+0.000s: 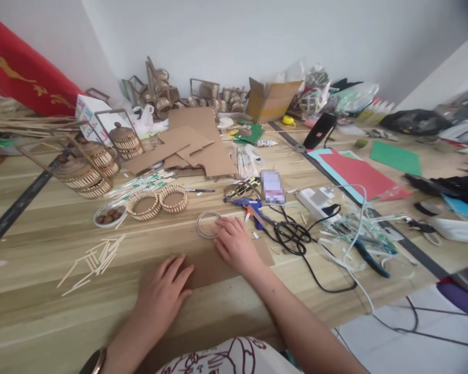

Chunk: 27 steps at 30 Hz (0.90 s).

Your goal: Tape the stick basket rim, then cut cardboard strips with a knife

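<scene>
The left hand point(161, 288) is lying open and flat, with its fingers spreading over the end of a brown cardboard piece point(206, 270). It is not gripping anything. The right hand point(236, 241) is reaching over the same cardboard, and its fingers are touching the right side of a thin ring point(198, 224). I cannot tell if they are pinching it or just resting on it. The ring is lying on the table point(35, 291), just past the cardboard.

The ring is looking bare, and no little sticks are showing on it. Two stick rings point(174, 209) are sitting to its left, already wearing sticks all the way round, but no lids or handles are showing on them. Farther left, three little baskets point(81, 179) are standing with lids and tall handles, so they are looking all done. Loose sticks point(101, 259) are lying in a messy pile near a white bowl point(101, 223) that is holding brown balls point(111, 215). A blue glue gun point(247, 202) is lying near the right hand.
</scene>
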Motion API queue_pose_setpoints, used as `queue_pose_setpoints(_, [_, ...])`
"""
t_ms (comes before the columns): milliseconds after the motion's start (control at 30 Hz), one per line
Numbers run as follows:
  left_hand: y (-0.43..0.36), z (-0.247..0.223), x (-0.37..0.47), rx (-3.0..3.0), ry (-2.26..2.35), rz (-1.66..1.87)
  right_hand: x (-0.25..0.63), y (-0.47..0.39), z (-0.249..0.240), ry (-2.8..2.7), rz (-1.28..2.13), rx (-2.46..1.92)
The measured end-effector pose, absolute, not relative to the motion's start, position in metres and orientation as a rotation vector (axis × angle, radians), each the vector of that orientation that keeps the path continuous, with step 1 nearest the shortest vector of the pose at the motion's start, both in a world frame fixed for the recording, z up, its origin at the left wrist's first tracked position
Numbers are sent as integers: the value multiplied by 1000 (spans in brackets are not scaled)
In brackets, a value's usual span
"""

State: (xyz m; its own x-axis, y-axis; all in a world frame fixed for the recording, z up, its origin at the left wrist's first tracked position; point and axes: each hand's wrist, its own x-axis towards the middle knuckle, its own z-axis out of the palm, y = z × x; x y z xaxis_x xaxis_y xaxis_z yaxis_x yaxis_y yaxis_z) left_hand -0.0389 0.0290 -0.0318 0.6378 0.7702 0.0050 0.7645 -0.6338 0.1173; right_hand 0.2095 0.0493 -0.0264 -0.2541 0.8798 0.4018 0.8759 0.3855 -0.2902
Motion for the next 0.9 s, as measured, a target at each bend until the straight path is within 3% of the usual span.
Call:
queue_pose_setpoints(433, [40,-14,-7,2597,1501,-97,207,50,-39,-2123,111,-1377])
queue_pose_setpoints(700, [41,-32,-10,2605,1504,52,207,49,-40,-2084,203,-1342])
queue_pose_setpoints(900, [37,-44,-10,2639,1529,187,202,43,-1,-2027,184,-1240])
